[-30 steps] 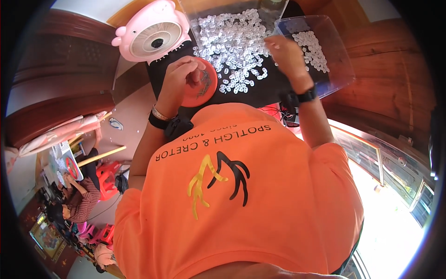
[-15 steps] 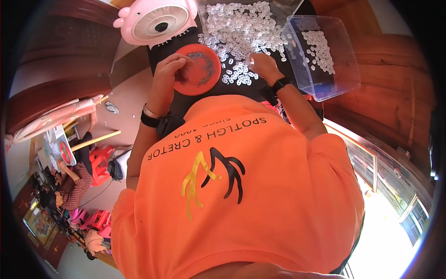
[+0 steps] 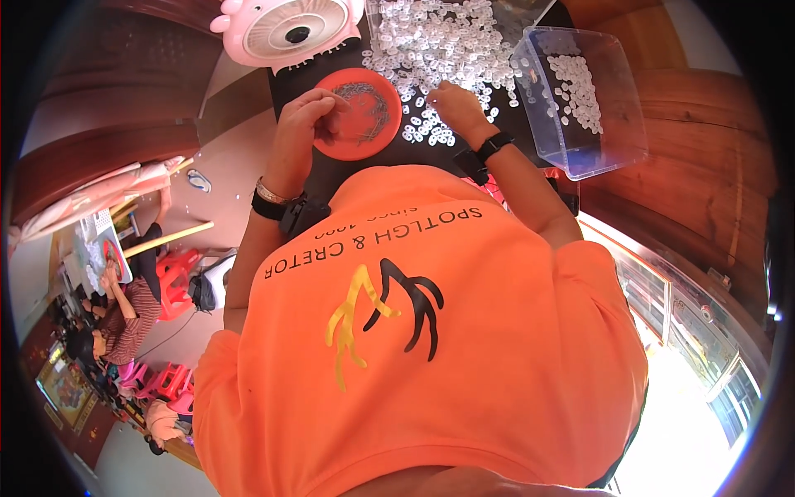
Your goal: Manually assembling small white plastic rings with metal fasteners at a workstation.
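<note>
At far left, seen sideways in the background: a co-worker (image 3: pixel 132 311) in a striped top, seated beside red plastic stools (image 3: pixel 174 282). Next, on the floor, a pale slipper (image 3: pixel 199 180). At upper left of the work area, a pink fan (image 3: pixel 286 29) with a round grille, standing on a dark tabletop (image 3: pixel 290 83). Just below the fan, the left hand (image 3: pixel 306 120), placed at the left side of a round red plate (image 3: pixel 356 124), with thumb and fingers bent together over the rim; grip contents, if any, impossible to tell. On the plate, thin grey metal pins (image 3: pixel 377 106), massed mostly toward the far and right sides. At centre, below, the front of an orange shirt (image 3: pixel 422 331) with a yellow and black motif. Above, beyond the plate and to the right, a broad spread of small white oval pieces (image 3: pixel 431 50), loose and overlapping. At the near right part of this spread, the right hand (image 3: pixel 460 108), with fingers curled inward; impossible to tell whether gripping a piece. Farther right, a clear plastic box (image 3: pixel 617 103), open, with more white pieces (image 3: pixel 575 91) inside. At far right, brown wooden panelling (image 3: pixel 696 124).
</note>
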Available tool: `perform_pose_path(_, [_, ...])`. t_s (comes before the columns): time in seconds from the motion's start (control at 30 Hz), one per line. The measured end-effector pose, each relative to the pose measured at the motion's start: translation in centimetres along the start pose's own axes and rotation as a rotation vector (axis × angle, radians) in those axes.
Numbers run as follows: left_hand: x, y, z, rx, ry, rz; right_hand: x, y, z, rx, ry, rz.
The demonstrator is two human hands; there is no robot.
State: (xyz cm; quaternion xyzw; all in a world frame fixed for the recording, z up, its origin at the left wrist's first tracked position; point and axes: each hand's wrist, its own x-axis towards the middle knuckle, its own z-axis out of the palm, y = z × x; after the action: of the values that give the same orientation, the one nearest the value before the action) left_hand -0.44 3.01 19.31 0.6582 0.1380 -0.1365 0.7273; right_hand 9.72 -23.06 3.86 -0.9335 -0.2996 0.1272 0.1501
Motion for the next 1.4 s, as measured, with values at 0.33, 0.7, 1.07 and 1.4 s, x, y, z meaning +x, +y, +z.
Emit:
perform_pose_path(0.33, [-1.1, -0.4, -0.7, -0.008, 0.033, -0.037, 1.1, 0.2, 1.4, -0.071, 0.025, -0.065])
perform_pose_path(0.7, [0.5, -3.1, -1.2, 0.073, 0.069, 0.013, 2.6, -6.5, -4.8, 1.090, -0.132, 0.108])
perform_pose_path(1.07, [0.7, -2.4, -0.4, -0.189, -0.003, -0.023, 2.6, -13.2, -6.9, 1.225, -0.008, -0.182])
perform_pose_path(1.4, [0.6, -3.6, -2.2, -0.424, -0.090, -0.009, 3.6, -14.2, -7.3, 0.942, 0.082, -0.329])
